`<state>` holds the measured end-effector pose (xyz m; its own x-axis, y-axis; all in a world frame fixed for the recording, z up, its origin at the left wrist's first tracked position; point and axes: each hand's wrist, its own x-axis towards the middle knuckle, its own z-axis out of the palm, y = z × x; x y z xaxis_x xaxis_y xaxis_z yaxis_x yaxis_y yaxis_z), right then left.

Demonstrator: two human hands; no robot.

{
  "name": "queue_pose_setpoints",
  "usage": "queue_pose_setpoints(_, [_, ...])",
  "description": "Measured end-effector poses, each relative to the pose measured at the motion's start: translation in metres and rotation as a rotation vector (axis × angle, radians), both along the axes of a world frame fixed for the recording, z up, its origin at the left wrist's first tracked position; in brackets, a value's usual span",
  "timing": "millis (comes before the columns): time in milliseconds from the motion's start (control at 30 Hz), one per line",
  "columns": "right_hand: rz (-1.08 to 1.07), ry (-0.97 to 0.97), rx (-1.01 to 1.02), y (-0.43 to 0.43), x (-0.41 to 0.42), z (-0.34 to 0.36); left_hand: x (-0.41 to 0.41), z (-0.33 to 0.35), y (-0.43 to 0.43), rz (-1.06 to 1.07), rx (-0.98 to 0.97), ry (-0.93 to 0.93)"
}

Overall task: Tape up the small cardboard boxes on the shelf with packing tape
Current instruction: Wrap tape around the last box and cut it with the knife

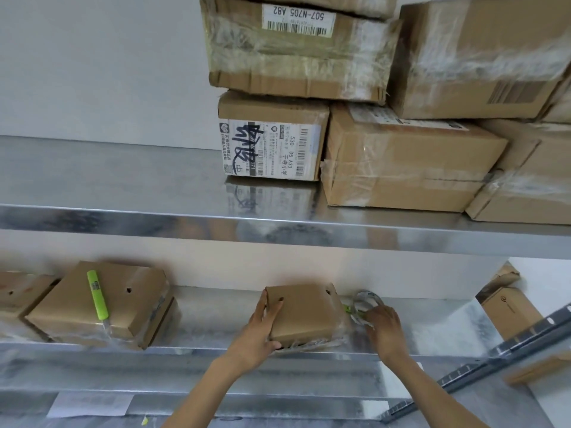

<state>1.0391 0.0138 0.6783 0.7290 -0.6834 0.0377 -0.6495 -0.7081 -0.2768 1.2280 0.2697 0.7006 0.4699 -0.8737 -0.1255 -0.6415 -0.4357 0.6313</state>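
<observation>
A small brown cardboard box [304, 313] lies on the lower metal shelf [210, 316], wrapped at its front and right side in clear tape. My left hand [262, 329] grips the box's left edge, thumb at the front corner. My right hand [381, 324] is closed on a roll of clear packing tape [367, 301] just to the right of the box, with a stretch of tape running to the box's side. Further left, two stacked small boxes [102, 304] carry a green utility knife [97, 295] on top.
Another small box [18, 295] sits at the far left. The upper shelf [123, 217] holds several larger taped parcels [401, 159] stacked at the right. A cardboard box [509, 313] and a slotted metal rail [494, 353] lie at the lower right. A paper label [91, 404] sticks on the bottom ledge.
</observation>
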Motion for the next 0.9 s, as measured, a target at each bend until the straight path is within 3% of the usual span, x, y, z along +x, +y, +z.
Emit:
queue_pose_setpoints(167, [-0.079, 0.219, -0.031, -0.001, 0.004, 0.013, 0.000, 0.007, 0.001, -0.001, 0.058, -0.035])
queue_pose_setpoints(300, [-0.070, 0.224, 0.022, -0.002, -0.002, 0.007, -0.003, 0.009, 0.002, -0.003, 0.091, -0.060])
queue_pose_setpoints(467, [-0.034, 0.076, 0.040, 0.018, 0.002, 0.025, -0.001, 0.008, 0.002, -0.010, 0.100, -0.076])
queue_pose_setpoints(567, [-0.140, -0.075, 0.120, 0.017, 0.007, 0.032, -0.001, 0.009, 0.003, -0.016, 0.108, -0.065])
queue_pose_setpoints(667, [-0.112, -0.066, 0.093, 0.006, 0.004, 0.036, -0.002, 0.013, 0.002, -0.019, 0.116, -0.066])
queue_pose_setpoints(800, [-0.237, -0.249, 0.235, 0.002, 0.002, 0.044, -0.005, 0.028, -0.005, -0.005, 0.241, -0.070])
queue_pose_setpoints(900, [-0.223, -0.372, 0.233, 0.007, 0.008, 0.056, -0.007, 0.045, -0.019, -0.022, 0.281, -0.090])
